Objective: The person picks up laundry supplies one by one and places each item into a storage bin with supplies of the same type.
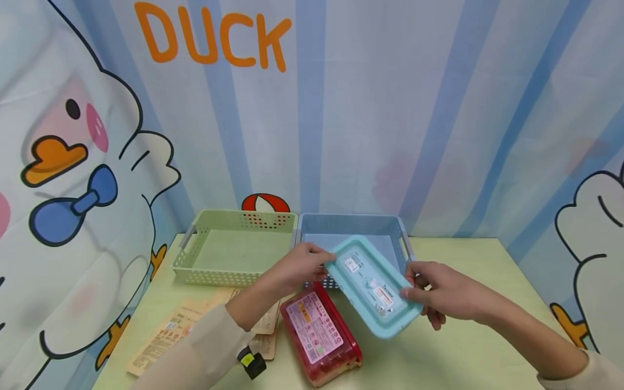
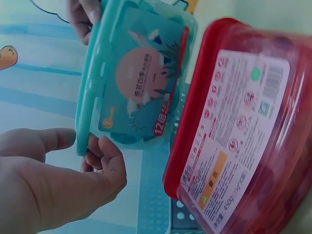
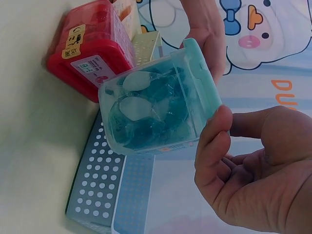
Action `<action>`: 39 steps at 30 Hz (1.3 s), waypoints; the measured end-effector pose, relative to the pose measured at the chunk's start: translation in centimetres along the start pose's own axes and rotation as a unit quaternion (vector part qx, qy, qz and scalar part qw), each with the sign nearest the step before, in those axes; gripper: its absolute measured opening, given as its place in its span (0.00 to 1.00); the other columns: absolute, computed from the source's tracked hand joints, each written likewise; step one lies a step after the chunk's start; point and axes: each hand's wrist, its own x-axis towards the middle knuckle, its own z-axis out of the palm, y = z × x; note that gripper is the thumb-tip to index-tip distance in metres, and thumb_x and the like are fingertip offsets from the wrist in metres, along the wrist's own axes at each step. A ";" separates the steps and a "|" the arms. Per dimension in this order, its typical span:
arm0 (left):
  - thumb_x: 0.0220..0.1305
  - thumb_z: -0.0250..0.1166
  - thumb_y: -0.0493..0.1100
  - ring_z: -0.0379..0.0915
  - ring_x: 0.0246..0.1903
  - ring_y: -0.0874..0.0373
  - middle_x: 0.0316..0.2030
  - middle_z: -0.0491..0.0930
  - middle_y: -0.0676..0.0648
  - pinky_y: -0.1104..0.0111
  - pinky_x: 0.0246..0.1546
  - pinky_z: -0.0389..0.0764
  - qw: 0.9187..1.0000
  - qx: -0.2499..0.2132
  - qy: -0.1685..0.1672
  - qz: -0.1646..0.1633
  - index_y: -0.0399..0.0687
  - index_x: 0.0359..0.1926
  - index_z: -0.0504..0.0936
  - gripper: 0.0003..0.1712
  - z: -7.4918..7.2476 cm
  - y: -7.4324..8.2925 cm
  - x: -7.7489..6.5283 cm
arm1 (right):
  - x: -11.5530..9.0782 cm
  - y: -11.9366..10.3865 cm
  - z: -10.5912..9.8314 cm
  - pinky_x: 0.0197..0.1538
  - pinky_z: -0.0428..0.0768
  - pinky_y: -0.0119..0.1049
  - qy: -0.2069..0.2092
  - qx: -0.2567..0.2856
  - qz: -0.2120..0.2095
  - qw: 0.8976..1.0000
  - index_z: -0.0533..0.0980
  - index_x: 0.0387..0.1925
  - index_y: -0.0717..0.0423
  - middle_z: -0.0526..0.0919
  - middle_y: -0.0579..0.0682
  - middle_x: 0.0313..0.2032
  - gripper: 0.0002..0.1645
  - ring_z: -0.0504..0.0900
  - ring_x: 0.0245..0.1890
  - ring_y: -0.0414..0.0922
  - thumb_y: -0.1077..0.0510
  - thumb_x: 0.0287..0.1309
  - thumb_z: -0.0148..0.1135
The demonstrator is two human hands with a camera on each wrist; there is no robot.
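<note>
Two sides of a rectangular turquoise-lidded clear plastic tub (image 1: 364, 295) were pinched by the left hand (image 1: 304, 262) and the right hand (image 1: 448, 290). It hung tilted in the air before a blue perforated plastic basket (image 1: 351, 219). Left of it, a translucent red plastic tub (image 1: 318, 330) lay on the pale green table (image 1: 468, 346), near flat brown packets (image 1: 168, 333) and a green perforated plastic basket (image 1: 214, 276).

Nearer me than my left grip (image 1: 301, 264), a translucent red plastic tub (image 1: 317, 330) and flat tan packets (image 1: 168, 330) rest on the pale-green counter (image 1: 429, 346). Beyond that grip stand a light-green perforated plastic basket (image 1: 209, 278) and a blue plastic basket (image 1: 348, 229), before a blue-and-white striped, duck-printed cloth (image 1: 365, 108).
</note>
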 end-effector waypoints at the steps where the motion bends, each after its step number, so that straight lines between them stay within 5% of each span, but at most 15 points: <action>1: 0.77 0.65 0.43 0.79 0.38 0.53 0.47 0.78 0.37 0.63 0.47 0.86 1.000 -0.015 -0.004 -0.005 0.28 0.58 0.73 0.22 0.0 0.1 -0.1 | 0.0 0.0 0.0 0.20 0.79 0.39 0.000 0.001 0.000 1.000 0.66 0.42 0.63 0.81 0.58 0.31 0.14 0.75 0.17 0.48 0.57 0.78 0.60; 13: 0.78 0.64 0.40 0.79 0.44 0.54 0.46 0.82 0.41 0.67 0.52 0.85 0.987 -0.157 0.005 -0.006 0.32 0.60 0.80 0.18 -0.1 0.3 -1.0 | 0.0 -0.6 -0.5 0.22 0.81 0.41 0.027 -0.008 -0.019 0.999 0.67 0.44 0.65 0.82 0.59 0.35 0.14 0.78 0.18 0.49 0.57 0.78 0.60; 24: 0.79 0.64 0.42 0.84 0.45 0.54 0.51 0.83 0.39 0.70 0.47 0.86 0.992 -0.120 0.029 -0.002 0.33 0.64 0.78 0.21 -0.2 0.9 -1.3 | 0.2 -1.2 -0.5 0.22 0.81 0.42 0.048 -0.020 -0.027 0.998 0.69 0.46 0.65 0.83 0.58 0.35 0.15 0.77 0.18 0.49 0.56 0.78 0.61; 31: 0.74 0.68 0.36 0.85 0.47 0.53 0.52 0.83 0.38 0.67 0.52 0.86 0.980 -0.193 0.044 0.016 0.32 0.63 0.80 0.20 -0.2 1.0 -1.0 | 0.7 -1.5 -0.8 0.22 0.81 0.42 0.066 -0.009 -0.029 0.997 0.68 0.48 0.66 0.82 0.59 0.34 0.16 0.77 0.18 0.49 0.55 0.78 0.61; 39: 0.74 0.67 0.35 0.85 0.48 0.53 0.51 0.82 0.39 0.66 0.54 0.85 0.973 -0.226 0.052 0.016 0.31 0.62 0.79 0.20 -0.4 1.1 -0.9 | 1.2 -1.7 -0.9 0.22 0.80 0.41 0.077 0.010 -0.030 0.997 0.68 0.49 0.67 0.80 0.60 0.35 0.18 0.76 0.19 0.48 0.55 0.77 0.62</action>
